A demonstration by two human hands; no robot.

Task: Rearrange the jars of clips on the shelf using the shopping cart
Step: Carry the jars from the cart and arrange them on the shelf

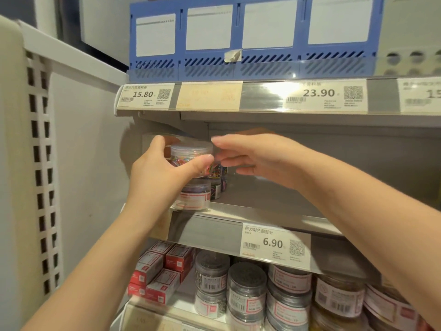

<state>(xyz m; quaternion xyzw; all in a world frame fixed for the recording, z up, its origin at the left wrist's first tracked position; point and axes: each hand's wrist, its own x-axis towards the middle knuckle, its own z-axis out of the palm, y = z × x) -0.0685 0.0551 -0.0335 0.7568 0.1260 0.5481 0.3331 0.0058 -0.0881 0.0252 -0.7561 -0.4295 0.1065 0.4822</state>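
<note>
My left hand (158,174) grips a clear round jar of coloured clips (191,152) at the left end of the middle shelf (262,211), thumb across its front. That jar sits on top of a second jar of clips (194,195) with a white label. More jars stand behind them, mostly hidden. My right hand (253,156) hovers just right of the top jar with fingers straight, fingertips near its lid. The shopping cart is out of sight.
The lower shelf holds several grey and gold jars (247,286) and red boxes (155,273). A price tag reading 6.90 (274,242) hangs on the middle shelf's edge. Blue file holders (238,39) stand on the top shelf. A white lattice panel (40,163) is at left.
</note>
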